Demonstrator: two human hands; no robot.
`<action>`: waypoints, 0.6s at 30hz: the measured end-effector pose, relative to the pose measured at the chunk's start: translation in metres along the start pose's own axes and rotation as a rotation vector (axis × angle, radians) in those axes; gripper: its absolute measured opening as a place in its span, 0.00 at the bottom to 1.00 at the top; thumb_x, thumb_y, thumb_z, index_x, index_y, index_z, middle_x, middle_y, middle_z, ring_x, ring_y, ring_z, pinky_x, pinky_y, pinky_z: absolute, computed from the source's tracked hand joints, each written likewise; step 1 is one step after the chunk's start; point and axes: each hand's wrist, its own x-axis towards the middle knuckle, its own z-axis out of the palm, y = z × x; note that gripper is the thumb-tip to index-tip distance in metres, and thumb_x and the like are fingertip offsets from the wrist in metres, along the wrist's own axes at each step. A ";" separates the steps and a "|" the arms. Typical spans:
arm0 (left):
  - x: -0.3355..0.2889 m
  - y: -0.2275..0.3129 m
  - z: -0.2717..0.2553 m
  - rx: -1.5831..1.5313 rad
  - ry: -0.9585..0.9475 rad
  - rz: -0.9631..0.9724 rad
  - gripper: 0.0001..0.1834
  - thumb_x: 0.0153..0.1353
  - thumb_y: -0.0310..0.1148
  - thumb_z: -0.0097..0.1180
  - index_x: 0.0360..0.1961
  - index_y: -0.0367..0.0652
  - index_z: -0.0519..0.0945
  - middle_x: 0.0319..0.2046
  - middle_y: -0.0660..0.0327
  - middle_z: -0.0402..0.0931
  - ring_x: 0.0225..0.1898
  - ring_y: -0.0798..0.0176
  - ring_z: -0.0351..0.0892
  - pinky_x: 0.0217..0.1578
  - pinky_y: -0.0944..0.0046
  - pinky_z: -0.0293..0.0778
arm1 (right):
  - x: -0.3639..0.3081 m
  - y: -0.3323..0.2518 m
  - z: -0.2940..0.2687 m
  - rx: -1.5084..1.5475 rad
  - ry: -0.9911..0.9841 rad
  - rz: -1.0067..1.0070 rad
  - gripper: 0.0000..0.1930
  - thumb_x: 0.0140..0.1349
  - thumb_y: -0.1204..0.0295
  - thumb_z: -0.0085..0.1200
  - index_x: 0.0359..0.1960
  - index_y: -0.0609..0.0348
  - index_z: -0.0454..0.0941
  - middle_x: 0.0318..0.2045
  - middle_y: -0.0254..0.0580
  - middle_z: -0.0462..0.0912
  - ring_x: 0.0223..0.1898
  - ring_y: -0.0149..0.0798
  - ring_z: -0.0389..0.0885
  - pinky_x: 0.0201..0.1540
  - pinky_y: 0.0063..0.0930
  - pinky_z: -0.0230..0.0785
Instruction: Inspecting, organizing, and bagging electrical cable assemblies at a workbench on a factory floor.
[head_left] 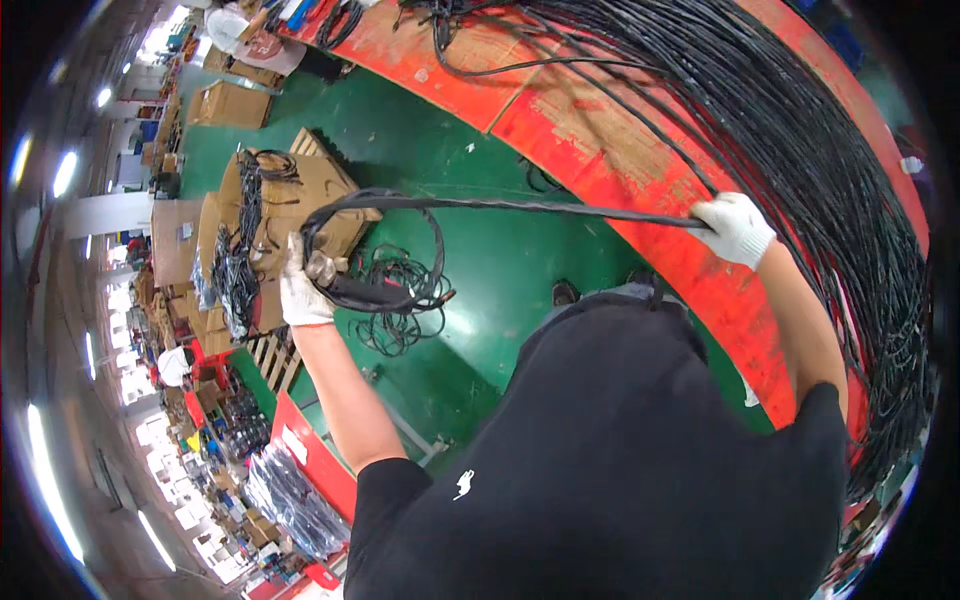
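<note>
A black cable (pixel 560 207) stretches nearly straight between my two hands, which both wear white knitted gloves. My left hand (pixel 303 287) is closed around a loop of this cable, with the gloved fingertips showing dirty at its side. The coil hangs in the air over the floor, and a thicker dark section runs along its lower part. My right hand (pixel 735 228) grips the cable farther along, above the edge of the red worktable (pixel 585 135). Beside that hand lies a long thick bundle of black cables (pixel 770 110), spread along the worktable.
Loose cables (pixel 385 335) lie tangled below my left hand. To the left, cardboard (pixel 275 215) carries more black cables on a wooden pallet (pixel 272 358). Another carton (pixel 230 104) stands farther back, near a person (pixel 265 45). Plastic-wrapped goods (pixel 295 500) lie at lower left.
</note>
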 end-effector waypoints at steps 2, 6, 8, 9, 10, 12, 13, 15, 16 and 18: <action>-0.002 -0.006 0.017 0.129 -0.012 0.012 0.26 0.69 0.53 0.58 0.39 0.35 0.79 0.13 0.71 0.59 0.13 0.69 0.66 0.18 0.74 0.62 | -0.024 0.010 -0.013 0.069 0.088 0.061 0.07 0.57 0.65 0.65 0.32 0.51 0.81 0.20 0.46 0.78 0.27 0.55 0.81 0.34 0.47 0.74; 0.011 -0.005 0.052 0.113 0.017 -0.015 0.24 0.71 0.51 0.56 0.39 0.35 0.79 0.14 0.72 0.59 0.14 0.69 0.65 0.17 0.74 0.58 | -0.031 0.045 -0.008 -0.025 -0.021 0.174 0.10 0.58 0.65 0.64 0.35 0.56 0.79 0.31 0.47 0.82 0.38 0.53 0.82 0.43 0.46 0.75; 0.021 0.005 0.053 0.104 -0.072 0.041 0.24 0.70 0.51 0.57 0.38 0.36 0.79 0.13 0.73 0.58 0.14 0.72 0.59 0.18 0.74 0.58 | -0.021 0.055 0.007 0.112 0.003 0.158 0.13 0.60 0.63 0.63 0.39 0.58 0.78 0.36 0.49 0.82 0.46 0.54 0.81 0.49 0.45 0.74; 0.026 0.009 0.051 0.086 -0.120 0.016 0.24 0.70 0.51 0.57 0.38 0.36 0.79 0.13 0.73 0.58 0.14 0.72 0.59 0.18 0.74 0.58 | -0.015 0.058 0.013 0.075 -0.009 0.190 0.13 0.60 0.63 0.63 0.39 0.58 0.78 0.36 0.49 0.82 0.46 0.54 0.81 0.49 0.45 0.74; 0.032 0.013 0.045 0.018 -0.145 -0.007 0.24 0.70 0.52 0.57 0.38 0.36 0.79 0.13 0.73 0.57 0.14 0.72 0.56 0.19 0.73 0.58 | -0.008 0.057 0.019 0.036 0.059 0.148 0.13 0.62 0.63 0.62 0.41 0.59 0.78 0.38 0.49 0.82 0.48 0.53 0.81 0.50 0.44 0.74; 0.044 0.023 0.030 -0.029 -0.173 0.047 0.25 0.69 0.53 0.58 0.37 0.37 0.78 0.13 0.74 0.54 0.15 0.73 0.54 0.20 0.70 0.59 | 0.016 0.046 0.028 0.149 0.086 0.223 0.15 0.66 0.66 0.57 0.50 0.60 0.78 0.43 0.51 0.83 0.51 0.53 0.81 0.55 0.43 0.73; 0.051 0.026 0.021 -0.091 -0.131 0.029 0.25 0.69 0.53 0.58 0.38 0.37 0.78 0.13 0.74 0.55 0.15 0.72 0.54 0.21 0.70 0.62 | 0.029 0.035 0.028 0.134 0.149 0.150 0.15 0.66 0.66 0.57 0.50 0.60 0.78 0.43 0.51 0.83 0.51 0.53 0.81 0.55 0.43 0.73; 0.066 0.031 0.003 -0.075 -0.119 0.121 0.25 0.69 0.54 0.57 0.39 0.38 0.78 0.14 0.73 0.56 0.15 0.72 0.54 0.23 0.70 0.66 | 0.059 0.003 0.028 0.680 0.035 0.300 0.16 0.67 0.66 0.56 0.54 0.58 0.78 0.45 0.49 0.84 0.51 0.51 0.83 0.55 0.43 0.73; 0.074 0.030 -0.004 -0.142 -0.119 0.093 0.24 0.70 0.53 0.57 0.40 0.38 0.78 0.15 0.72 0.57 0.15 0.72 0.56 0.23 0.69 0.69 | 0.080 -0.020 0.028 0.560 0.091 0.169 0.17 0.68 0.64 0.56 0.56 0.54 0.78 0.44 0.50 0.85 0.50 0.52 0.83 0.54 0.41 0.73; 0.091 0.031 -0.013 -0.115 -0.068 0.107 0.24 0.71 0.52 0.55 0.40 0.37 0.79 0.16 0.71 0.61 0.16 0.70 0.61 0.23 0.67 0.70 | 0.114 -0.066 0.022 0.259 0.028 0.031 0.15 0.68 0.61 0.54 0.51 0.52 0.79 0.39 0.53 0.84 0.43 0.55 0.83 0.47 0.44 0.75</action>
